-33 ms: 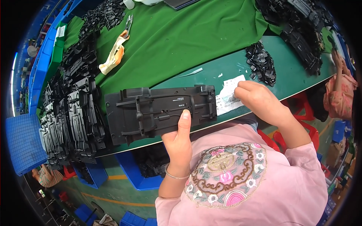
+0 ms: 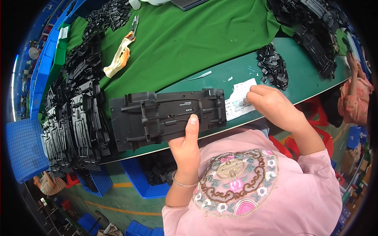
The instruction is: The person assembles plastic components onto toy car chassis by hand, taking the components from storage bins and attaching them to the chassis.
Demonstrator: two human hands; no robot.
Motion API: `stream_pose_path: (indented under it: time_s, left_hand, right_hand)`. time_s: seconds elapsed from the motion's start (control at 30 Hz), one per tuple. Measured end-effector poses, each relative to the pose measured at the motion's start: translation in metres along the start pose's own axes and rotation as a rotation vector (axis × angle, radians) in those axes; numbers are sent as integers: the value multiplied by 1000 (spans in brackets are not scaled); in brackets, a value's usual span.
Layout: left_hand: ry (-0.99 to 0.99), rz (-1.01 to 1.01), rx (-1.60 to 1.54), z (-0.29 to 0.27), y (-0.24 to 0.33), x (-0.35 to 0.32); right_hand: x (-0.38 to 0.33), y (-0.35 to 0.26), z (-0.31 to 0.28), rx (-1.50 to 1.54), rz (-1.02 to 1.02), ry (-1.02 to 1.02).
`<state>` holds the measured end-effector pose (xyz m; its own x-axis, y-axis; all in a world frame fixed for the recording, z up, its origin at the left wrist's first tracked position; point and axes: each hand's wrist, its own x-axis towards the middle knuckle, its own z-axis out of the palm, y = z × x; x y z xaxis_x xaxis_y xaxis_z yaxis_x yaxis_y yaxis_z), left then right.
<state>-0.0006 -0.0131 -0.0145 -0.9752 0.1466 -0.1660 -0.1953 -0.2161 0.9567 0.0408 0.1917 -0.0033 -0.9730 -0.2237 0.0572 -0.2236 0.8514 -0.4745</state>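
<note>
A long black plastic chassis-like part (image 2: 169,112) with raised ribs and small pale markings lies across my left hand (image 2: 187,147). The thumb presses on its face near the lower edge, and the other fingers are hidden beneath it. To the right, my right hand (image 2: 272,105) is closed in a pinch over a torn white paper sheet (image 2: 237,111) with print on it. Whether those fingertips hold the paper or some small piece cannot be made out. The sheet lies on the green table next to the part's right end.
Black plastic parts (image 2: 80,126) are stacked at the left. A heap of small black pieces (image 2: 272,67) sits beyond my right hand. Tweezers with a wrapped handle (image 2: 120,55) rest on the green cloth (image 2: 185,43). A blue bin (image 2: 136,179) stands below the table edge.
My right hand has shifted very slightly to the right. The left hand and the black part hold almost the same place.
</note>
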Motion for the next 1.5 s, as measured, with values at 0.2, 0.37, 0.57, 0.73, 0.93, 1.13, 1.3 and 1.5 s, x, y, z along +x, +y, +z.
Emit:
stream_pose_path:
  time_s: [0.2, 0.37, 0.57, 0.73, 0.93, 1.13, 1.3, 1.5]
  left_hand:
    - [36, -200, -183, 3, 3, 4]
    - [-223, -276, -327, 18, 7, 2]
    - [-307, -232, -222, 21, 17, -2]
    - [-360, -180, -137, 19, 20, -4]
    - [-422, -116, -143, 17, 20, -4]
    - [-394, -75, -71, 14, 13, -6]
    - [-422, 39, -115, 16, 10, -4]
    - [-390, -49, -42, 13, 10, -5]
  right_hand:
    - [-5, -4, -9, 759, 146, 166]
    - [4, -30, 0, 1440, 332, 212]
    - [2, -39, 7, 1361, 332, 302]
    - [3, -46, 13, 907, 119, 454]
    - [8, -48, 13, 724, 68, 498]
    - [11, -49, 11, 609, 49, 466]
    - [13, -47, 8, 608, 62, 385]
    - [12, -44, 3, 803, 175, 342]
